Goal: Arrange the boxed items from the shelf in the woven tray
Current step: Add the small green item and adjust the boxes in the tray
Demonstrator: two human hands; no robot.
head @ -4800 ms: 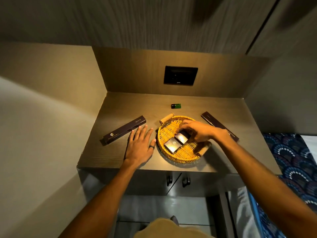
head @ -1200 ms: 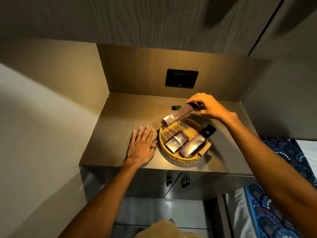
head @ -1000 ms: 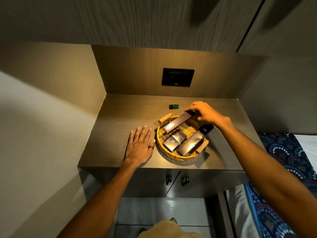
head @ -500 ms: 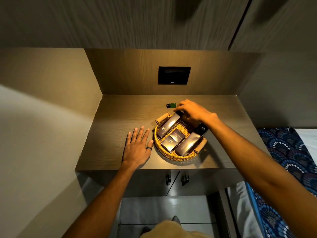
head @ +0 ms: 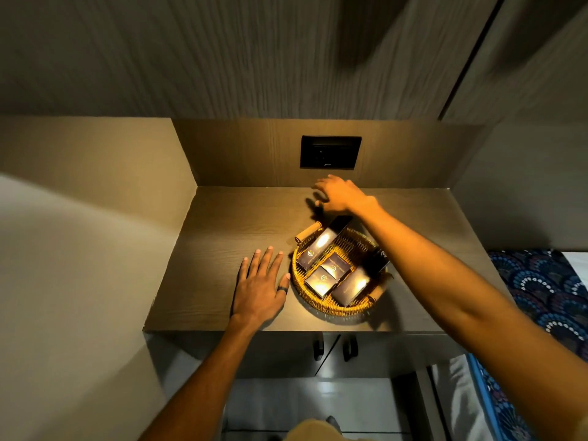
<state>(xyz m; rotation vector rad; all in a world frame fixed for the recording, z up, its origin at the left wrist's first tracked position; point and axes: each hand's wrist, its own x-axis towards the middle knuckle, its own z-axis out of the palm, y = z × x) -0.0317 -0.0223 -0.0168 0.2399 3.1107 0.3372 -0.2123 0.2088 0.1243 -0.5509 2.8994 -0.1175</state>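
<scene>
The round woven tray (head: 318, 305) with two wooden handles sits on the brown shelf (head: 222, 237). Inside it lie two long dark boxes (head: 321, 245) (head: 353, 286) and, between them, two small square boxes (head: 335, 265) (head: 319, 280). My left hand (head: 259, 284) rests flat on the shelf, fingers apart, its thumb next to the tray's left rim. My right hand (head: 337, 194) hovers behind the tray near the back wall with its fingers spread and holds no box. My right forearm crosses over the tray's right side and hides the far end of the right long box.
A black switch panel (head: 331, 152) is set in the back wall above my right hand. Walls close the shelf at the left and back. Two cabinet handles (head: 334, 348) show below the shelf's front edge. A patterned blue fabric (head: 541, 288) lies at the right.
My right hand has let go of the long box, which now lies in the tray's left part, and has moved back past the tray, covering the small green item. My left hand stayed put.
</scene>
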